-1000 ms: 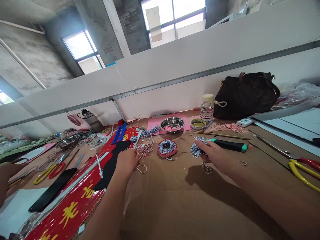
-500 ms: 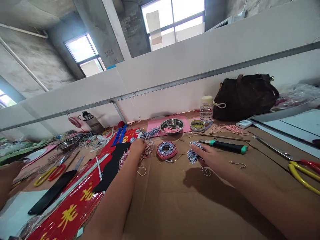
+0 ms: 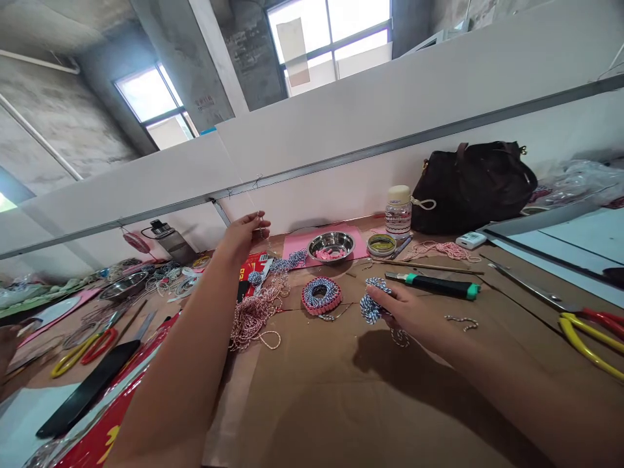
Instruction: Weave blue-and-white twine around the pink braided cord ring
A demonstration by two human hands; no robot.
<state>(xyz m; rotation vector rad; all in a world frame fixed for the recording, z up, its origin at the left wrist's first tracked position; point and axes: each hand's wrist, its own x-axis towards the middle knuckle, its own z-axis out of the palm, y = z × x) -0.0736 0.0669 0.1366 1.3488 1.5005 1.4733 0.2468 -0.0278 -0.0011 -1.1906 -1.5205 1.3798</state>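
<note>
While my right hand [image 3: 402, 313] pinches the blue-and-white cord bundle [image 3: 373, 307], my raised left hand [image 3: 238, 237] pinches a fine strand [image 3: 260, 224] — nearer the pink-and-white cord tangle [image 3: 251, 320].

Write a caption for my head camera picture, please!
Left hand raised, right hand holding blue-and-white cord beside a pink-edged braided ring.

We have a loose bundle of navy-and-white twisted cord [image 3: 371, 307] bunched in our right hand [image 3: 407, 312], just right of a pink-edged braided ring [image 3: 320, 296]; a tangled heap of pink-and-white cord [image 3: 251, 318] lies left of that ring.
</note>
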